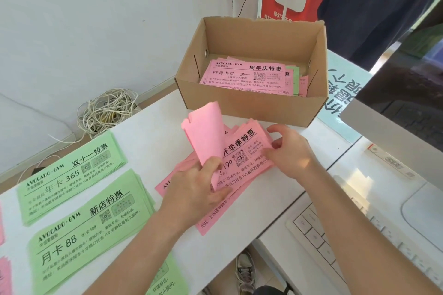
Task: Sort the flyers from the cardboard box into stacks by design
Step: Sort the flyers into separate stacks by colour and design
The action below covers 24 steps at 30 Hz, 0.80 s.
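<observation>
Left hand (194,189) fingers pinch a curled pink flyer (203,134) up off the pink stack (242,158). Right hand (290,153) fingers rest loosely on that stack. Cardboard box (251,103) at twelve o'clock.

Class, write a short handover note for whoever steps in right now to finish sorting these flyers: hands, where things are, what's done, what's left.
Left hand: lifting a curled pink flyer off the pink pile on the table.
Right hand: resting on that pile, steadying it.
Done: two green stacks at left, 365 design and 88 design.
Left: cardboard box still holds pink flyers with some green beneath; the pink pile needs finishing.
</observation>
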Motion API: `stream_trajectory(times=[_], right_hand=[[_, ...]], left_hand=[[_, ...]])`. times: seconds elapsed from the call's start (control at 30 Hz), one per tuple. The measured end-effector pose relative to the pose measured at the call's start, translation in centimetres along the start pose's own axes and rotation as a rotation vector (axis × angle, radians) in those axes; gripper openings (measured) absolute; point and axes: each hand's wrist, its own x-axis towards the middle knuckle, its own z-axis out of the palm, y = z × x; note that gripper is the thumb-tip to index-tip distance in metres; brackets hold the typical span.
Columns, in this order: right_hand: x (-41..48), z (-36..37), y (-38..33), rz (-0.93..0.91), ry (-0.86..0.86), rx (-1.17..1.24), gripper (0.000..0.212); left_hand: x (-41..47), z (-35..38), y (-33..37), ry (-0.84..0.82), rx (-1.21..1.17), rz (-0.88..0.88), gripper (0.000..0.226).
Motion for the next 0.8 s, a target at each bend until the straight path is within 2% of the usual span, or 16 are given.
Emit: stream_trajectory(times=[0.07, 0.23, 0.37, 0.43, 0.5, 0.53, 0.6, 0.67, 0.8], right_hand=[[0.3, -0.4, 0.4, 0.054, -0.005, 0.158, 0.040], [0.3, -0.5, 0.8, 0.046, 0.031, 0.318, 0.024], [0.4, 0.2, 0.9, 0.033, 0.128, 0.272, 0.014], [0.2, 0.2, 1.0, 0.017, 0.151, 0.209, 0.020], [0.1, -0.1, 1.2, 0.011, 0.116, 0.174, 0.017], [0.1, -0.3, 1.3, 0.013, 0.092, 0.151, 0.015], [-0.1, -0.4, 1.4, 0.004, 0.060, 0.088, 0.027], [-0.3, -0.4, 1.4, -0.016, 0.056, 0.032, 0.035], [-0.2, -0.4, 1.4, -0.051, 0.051, 0.044, 0.036]], left_hand=[[-0.1, 0.2, -0.1, 0.012, 0.035, 0.006, 0.054], [-0.1, 0.6, 0.1, -0.020, 0.123, -0.016, 0.057], [-0.3, 0.2, 0.4, 0.007, -0.010, -0.063, 0.034], [-0.3, 0.1, -0.1, 0.075, -0.058, -0.063, 0.029], [-0.2, -0.2, -0.5, 0.126, -0.082, -0.109, 0.035], [-0.2, -0.6, -0.4, 0.124, -0.122, -0.160, 0.041], [-0.2, -1.0, -0.1, 0.086, -0.258, -0.243, 0.060], [-0.3, -1.2, -0.3, 0.072, -0.298, -0.218, 0.069], [-0.5, -1.0, -0.9, 0.003, -0.162, -0.136, 0.045]])
